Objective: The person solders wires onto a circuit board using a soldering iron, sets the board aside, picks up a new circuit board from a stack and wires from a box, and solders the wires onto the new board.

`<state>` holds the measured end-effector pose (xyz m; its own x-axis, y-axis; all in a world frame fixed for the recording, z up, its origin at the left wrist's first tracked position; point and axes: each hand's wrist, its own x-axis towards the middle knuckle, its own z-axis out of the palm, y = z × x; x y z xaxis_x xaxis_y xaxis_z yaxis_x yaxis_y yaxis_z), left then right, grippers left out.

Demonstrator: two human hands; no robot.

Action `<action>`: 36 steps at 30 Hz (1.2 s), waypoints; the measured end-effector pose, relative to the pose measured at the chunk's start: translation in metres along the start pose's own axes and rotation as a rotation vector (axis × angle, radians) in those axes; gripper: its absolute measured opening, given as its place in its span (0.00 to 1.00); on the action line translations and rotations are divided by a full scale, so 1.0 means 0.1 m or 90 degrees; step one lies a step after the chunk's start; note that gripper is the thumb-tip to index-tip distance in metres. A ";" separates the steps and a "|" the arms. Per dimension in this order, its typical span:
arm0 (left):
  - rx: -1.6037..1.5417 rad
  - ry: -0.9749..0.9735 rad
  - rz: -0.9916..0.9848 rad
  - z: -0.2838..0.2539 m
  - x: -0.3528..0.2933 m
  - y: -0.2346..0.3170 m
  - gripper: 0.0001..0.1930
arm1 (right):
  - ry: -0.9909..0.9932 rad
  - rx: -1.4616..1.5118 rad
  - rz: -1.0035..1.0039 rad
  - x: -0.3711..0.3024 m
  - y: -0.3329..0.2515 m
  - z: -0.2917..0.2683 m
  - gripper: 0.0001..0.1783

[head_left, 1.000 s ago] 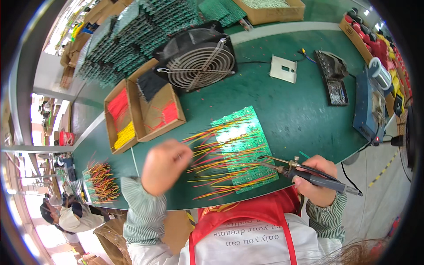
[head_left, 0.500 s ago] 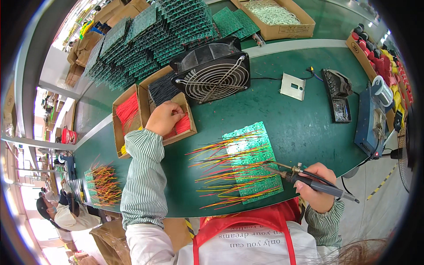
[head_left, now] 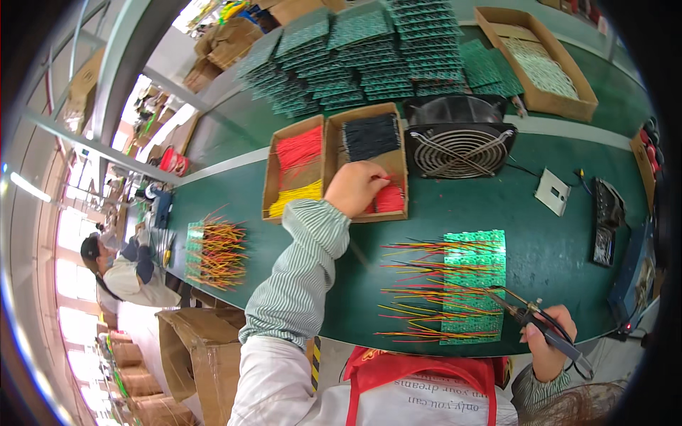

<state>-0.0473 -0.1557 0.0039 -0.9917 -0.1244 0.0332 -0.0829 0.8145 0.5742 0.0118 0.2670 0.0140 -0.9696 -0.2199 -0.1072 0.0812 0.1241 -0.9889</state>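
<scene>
My left hand (head_left: 355,188) reaches into a cardboard box (head_left: 406,167) of cut wires. Its thumb and fingertips pinch together over the short red wires (head_left: 389,199); whether a wire is between them I cannot make out. Black wires (head_left: 371,136) fill the far part of that box. My right hand (head_left: 550,337) grips a soldering iron (head_left: 563,343) with a thin metal feed tube beside its tip. The tip is over a green circuit board panel (head_left: 494,245), near the wire ends. Several rows of red, yellow and black wires (head_left: 408,290) stick out leftward from the panel.
An adjoining box holds red wires (head_left: 298,148) and yellow wires (head_left: 295,197). A black fan (head_left: 458,150) stands right of the boxes, before stacked circuit boards (head_left: 359,32). A wired panel (head_left: 217,252) lies left. A metal plate (head_left: 553,192) and black tray (head_left: 605,224) lie right.
The whole view has swung left, so the table's things appear farther right. My left hand stays at the red wires, and my right hand still holds the soldering iron over the panel.
</scene>
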 end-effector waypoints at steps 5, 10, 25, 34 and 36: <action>-0.073 0.031 -0.072 -0.12 -0.13 0.15 0.09 | 0.010 -0.019 0.025 -0.02 0.00 -0.02 0.10; -0.152 0.114 -0.041 -0.16 -0.30 0.26 0.08 | 0.018 -0.020 0.007 -0.07 -0.02 -0.02 0.10; -0.353 0.113 -0.196 0.59 -1.30 0.26 0.07 | -0.015 -0.065 -0.085 -0.15 -0.04 -0.07 0.10; -0.104 0.132 -0.105 0.12 -1.30 1.00 0.03 | -0.052 -0.095 -0.124 -0.19 -0.11 -0.20 0.11; 0.115 0.132 0.173 0.12 -1.26 1.30 0.04 | -0.060 -0.091 -0.137 -0.23 -0.09 -0.22 0.11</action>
<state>0.0656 -0.0272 0.0643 -0.9405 0.0131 0.3396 0.1458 0.9182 0.3684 0.0285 0.2926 0.0278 -0.9349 -0.3440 0.0879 -0.1639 0.1986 -0.9663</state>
